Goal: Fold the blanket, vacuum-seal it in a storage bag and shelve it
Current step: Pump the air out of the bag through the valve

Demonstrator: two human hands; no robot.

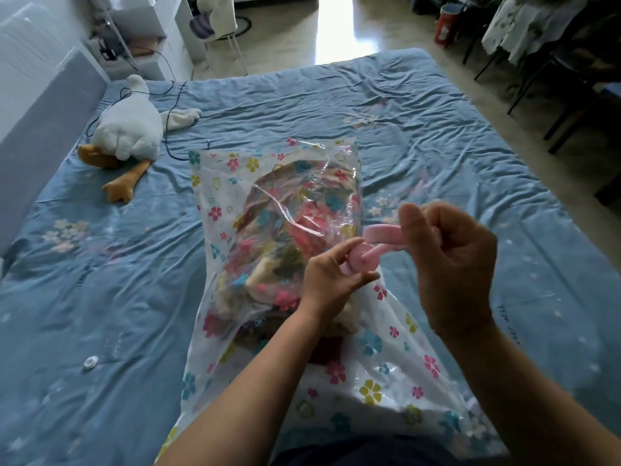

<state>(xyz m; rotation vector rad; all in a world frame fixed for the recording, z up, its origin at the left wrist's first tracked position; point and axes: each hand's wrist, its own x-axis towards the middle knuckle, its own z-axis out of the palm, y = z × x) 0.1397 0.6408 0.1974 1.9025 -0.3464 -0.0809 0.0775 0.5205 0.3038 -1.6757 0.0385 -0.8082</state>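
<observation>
Open blue bed (437, 129) stretches wide to the right of the storage bag (215, 183), while on its left a plush goose (127, 129), a trailing black cable (178, 95) and a small white cap (90, 362) interrupt the sheet.

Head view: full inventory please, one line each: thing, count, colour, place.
bag: 1, clear with flower print, on bed, centre
blanket: 1, multicoloured, inside bag
clip: 1, pink, held above bag
cap: 1, white, on bed left of bag
plush goose: 1, white with orange feet, on bed, far left
cable: 1, black, on bed beside goose
bed: 1, blue sheet, mid view
chair: 1, white, beyond bed
bin: 1, red, floor, top right
left hand: pinches clip
right hand: grips clip's other end
</observation>
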